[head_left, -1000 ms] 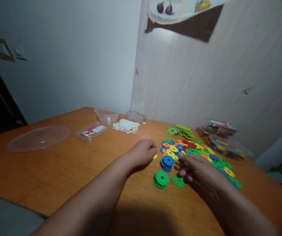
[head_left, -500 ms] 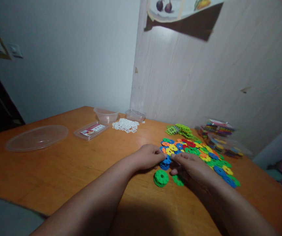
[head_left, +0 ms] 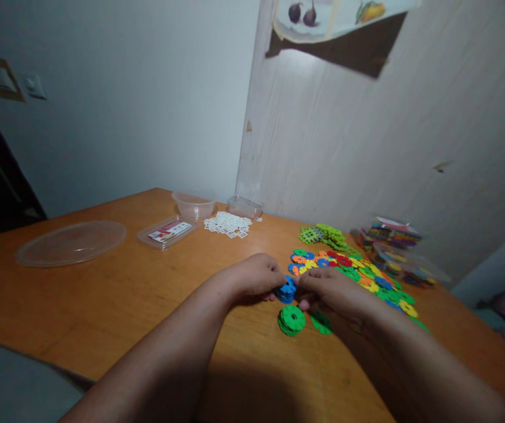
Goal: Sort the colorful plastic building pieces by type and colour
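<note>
My left hand (head_left: 256, 275) and my right hand (head_left: 329, 291) meet fingertip to fingertip over a small stack of blue plastic discs (head_left: 286, 289) on the wooden table (head_left: 115, 299). Both pinch at the stack; whether one grips a single disc I cannot tell. Just in front lies a stack of green discs (head_left: 292, 320), with one loose green disc (head_left: 322, 322) half under my right hand. A spread of mixed coloured discs (head_left: 358, 273) lies behind my right hand.
A heap of light green square pieces (head_left: 325, 234) and a heap of white ones (head_left: 227, 224) lie further back. Clear tubs (head_left: 193, 205), a flat labelled box (head_left: 168, 232), a round clear lid (head_left: 71, 242) stand left. Clear boxes of coloured pieces (head_left: 391, 238) sit right, near the wall.
My left hand moved right, from beside a yellow piece to the blue stack. My right hand came left to meet it, and the blue stack is now between the fingertips.
</note>
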Motion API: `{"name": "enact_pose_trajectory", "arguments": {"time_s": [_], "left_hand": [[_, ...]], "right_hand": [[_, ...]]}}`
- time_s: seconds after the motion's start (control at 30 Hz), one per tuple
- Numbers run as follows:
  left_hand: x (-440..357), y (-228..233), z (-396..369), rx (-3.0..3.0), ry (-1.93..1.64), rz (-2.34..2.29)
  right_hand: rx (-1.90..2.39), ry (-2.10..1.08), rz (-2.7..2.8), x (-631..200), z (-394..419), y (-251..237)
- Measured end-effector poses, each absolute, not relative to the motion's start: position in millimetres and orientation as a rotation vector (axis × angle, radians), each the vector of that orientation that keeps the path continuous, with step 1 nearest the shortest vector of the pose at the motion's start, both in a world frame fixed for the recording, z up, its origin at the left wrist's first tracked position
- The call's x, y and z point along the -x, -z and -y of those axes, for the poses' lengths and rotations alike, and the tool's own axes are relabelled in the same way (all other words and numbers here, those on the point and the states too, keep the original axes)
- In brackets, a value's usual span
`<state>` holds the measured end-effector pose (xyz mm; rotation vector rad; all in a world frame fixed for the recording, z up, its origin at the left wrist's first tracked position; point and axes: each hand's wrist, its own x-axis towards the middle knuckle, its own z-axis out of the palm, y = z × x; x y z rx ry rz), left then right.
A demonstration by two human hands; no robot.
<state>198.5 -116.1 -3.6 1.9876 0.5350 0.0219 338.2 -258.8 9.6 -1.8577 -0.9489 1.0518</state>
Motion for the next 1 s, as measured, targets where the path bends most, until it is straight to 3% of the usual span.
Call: {"name": "enact_pose_trajectory", "arguments": {"time_s": [0.67,1.0], "left_hand": [[-176.6,-16.6,104.8,-1.99,0.077,-0.681],[-175.9,-12.8,106.4,-1.93,0.063,-0.674]], "right_hand": [[1.964,-1.028,1.187,-316.1,227.0,-29.6],[2.113,-0.805,1.336,-353.1,300.4,-17.8]]}}
